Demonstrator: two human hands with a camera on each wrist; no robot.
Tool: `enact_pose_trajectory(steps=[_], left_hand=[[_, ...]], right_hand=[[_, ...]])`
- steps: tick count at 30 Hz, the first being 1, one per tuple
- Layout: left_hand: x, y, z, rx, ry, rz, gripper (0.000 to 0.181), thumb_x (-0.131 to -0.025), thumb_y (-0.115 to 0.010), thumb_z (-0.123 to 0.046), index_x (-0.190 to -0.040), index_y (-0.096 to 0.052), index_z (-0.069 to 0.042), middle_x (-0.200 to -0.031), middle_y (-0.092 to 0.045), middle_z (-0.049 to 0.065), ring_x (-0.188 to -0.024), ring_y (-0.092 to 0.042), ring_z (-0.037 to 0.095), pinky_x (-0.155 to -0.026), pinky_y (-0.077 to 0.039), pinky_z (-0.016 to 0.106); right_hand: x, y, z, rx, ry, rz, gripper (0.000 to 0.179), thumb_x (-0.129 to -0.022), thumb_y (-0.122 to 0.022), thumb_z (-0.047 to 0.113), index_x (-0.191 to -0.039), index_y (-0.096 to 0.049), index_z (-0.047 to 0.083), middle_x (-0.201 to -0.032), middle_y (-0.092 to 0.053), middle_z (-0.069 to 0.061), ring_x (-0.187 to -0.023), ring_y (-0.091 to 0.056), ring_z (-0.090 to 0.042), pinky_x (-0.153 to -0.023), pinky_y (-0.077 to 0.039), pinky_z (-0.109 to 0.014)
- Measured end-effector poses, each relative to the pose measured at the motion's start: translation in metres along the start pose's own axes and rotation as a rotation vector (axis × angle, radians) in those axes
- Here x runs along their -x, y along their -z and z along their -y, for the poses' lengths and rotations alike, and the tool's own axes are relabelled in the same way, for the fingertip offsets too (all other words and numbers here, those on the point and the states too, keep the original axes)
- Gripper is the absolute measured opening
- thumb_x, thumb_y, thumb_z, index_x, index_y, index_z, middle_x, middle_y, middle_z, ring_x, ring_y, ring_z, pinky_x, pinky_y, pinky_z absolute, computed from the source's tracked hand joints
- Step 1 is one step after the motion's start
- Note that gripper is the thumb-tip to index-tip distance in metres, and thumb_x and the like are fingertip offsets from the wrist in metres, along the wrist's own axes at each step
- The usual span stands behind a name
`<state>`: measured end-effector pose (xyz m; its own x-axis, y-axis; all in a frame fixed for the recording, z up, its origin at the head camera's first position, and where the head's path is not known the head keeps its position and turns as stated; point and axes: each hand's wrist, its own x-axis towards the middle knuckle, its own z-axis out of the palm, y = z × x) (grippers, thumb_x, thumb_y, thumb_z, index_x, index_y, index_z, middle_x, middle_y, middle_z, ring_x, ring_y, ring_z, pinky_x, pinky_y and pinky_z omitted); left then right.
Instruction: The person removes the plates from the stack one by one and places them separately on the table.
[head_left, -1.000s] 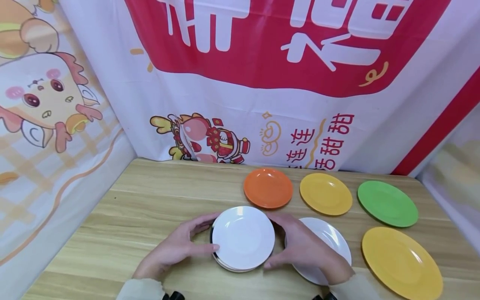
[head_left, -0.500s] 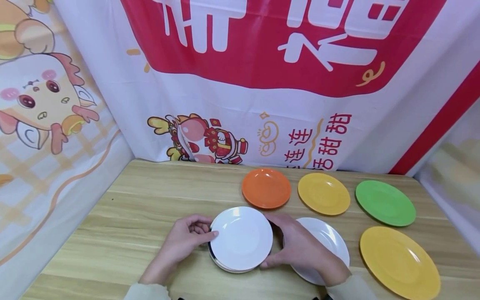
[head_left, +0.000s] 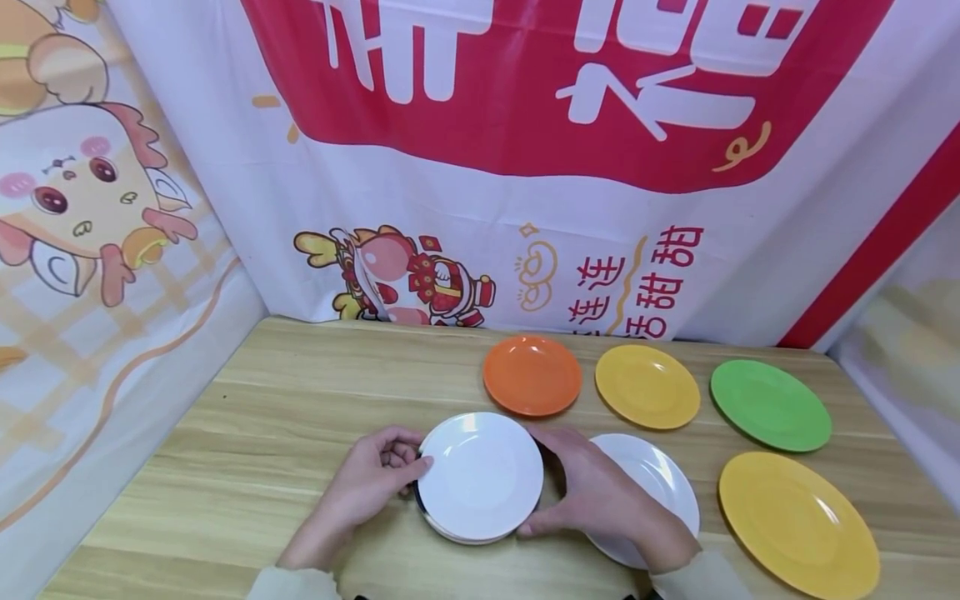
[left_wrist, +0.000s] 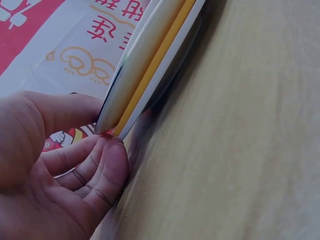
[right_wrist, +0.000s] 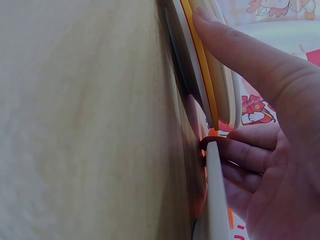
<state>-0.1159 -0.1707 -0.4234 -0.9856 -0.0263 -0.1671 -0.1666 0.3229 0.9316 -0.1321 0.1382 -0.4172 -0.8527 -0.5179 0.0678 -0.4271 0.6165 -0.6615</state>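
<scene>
A stack of plates (head_left: 483, 475) stands in front of me with a white plate on top. From the wrist views, a yellow plate's rim (left_wrist: 152, 72) shows between white ones, with a dark-edged rim among them. My left hand (head_left: 367, 471) pinches the stack's left edge, thumb on the upper rim and curled fingertips against the lower rims. On the other side my right hand (head_left: 596, 492) curves around the right edge, thumb at the near side and fingers at the far side. In the right wrist view its thumb (right_wrist: 240, 45) lies across the stacked rims.
A white plate (head_left: 667, 475) lies partly under my right forearm. Behind are an orange plate (head_left: 532, 375), a yellow plate (head_left: 648, 387) and a green plate (head_left: 771, 406). A larger yellow plate (head_left: 798, 525) lies at the right. Printed cloth (head_left: 480, 200) hangs behind the wooden table (head_left: 300, 400).
My left hand's fingers have gone from spread beside the stack to curled in at its left rim. The right hand has stayed at the right edge, and the stack is almost still.
</scene>
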Motion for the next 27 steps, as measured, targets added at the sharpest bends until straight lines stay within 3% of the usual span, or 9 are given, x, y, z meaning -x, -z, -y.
enact_pose_trajectory(steps=[12,17,23,27], left_hand=[[-0.0002,0.0015,0.0024,0.061,0.028,0.006,0.03,-0.093,-0.08,-0.006,-0.12,-0.07,0.004,-0.095,-0.068,0.008,-0.078,-0.062,0.017,-0.061,-0.059,0.027],[-0.001,0.0001,0.0014,0.026,0.032,-0.01,0.03,-0.093,-0.082,-0.009,-0.117,-0.07,0.003,-0.093,-0.068,0.008,-0.076,-0.062,0.018,-0.059,-0.059,0.027],[-0.0003,-0.002,-0.0024,-0.043,0.062,-0.022,0.04,-0.083,-0.094,-0.018,-0.109,-0.069,-0.003,-0.088,-0.065,0.008,-0.071,-0.06,0.019,-0.054,-0.054,0.027],[0.0006,-0.0037,-0.003,-0.032,0.06,-0.038,0.036,-0.084,-0.093,-0.014,-0.107,-0.068,-0.002,-0.087,-0.064,0.007,-0.07,-0.059,0.019,-0.053,-0.053,0.026]], right_hand=[[-0.0002,-0.0015,0.0009,0.01,-0.03,0.012,0.113,-0.061,-0.102,0.058,-0.157,-0.054,0.025,-0.15,-0.063,0.004,-0.142,-0.057,-0.022,-0.122,-0.046,-0.057],[0.0004,-0.0011,0.0008,0.011,-0.032,0.009,0.112,-0.061,-0.102,0.058,-0.157,-0.054,0.026,-0.15,-0.063,0.004,-0.142,-0.056,-0.022,-0.123,-0.045,-0.057],[0.0001,-0.0012,0.0008,0.014,-0.037,0.011,0.112,-0.061,-0.102,0.058,-0.157,-0.054,0.029,-0.15,-0.062,0.004,-0.141,-0.056,-0.022,-0.122,-0.045,-0.057],[0.0003,-0.0019,0.0006,0.016,-0.04,0.012,0.111,-0.061,-0.102,0.058,-0.157,-0.054,0.03,-0.149,-0.062,0.004,-0.141,-0.055,-0.021,-0.122,-0.046,-0.057]])
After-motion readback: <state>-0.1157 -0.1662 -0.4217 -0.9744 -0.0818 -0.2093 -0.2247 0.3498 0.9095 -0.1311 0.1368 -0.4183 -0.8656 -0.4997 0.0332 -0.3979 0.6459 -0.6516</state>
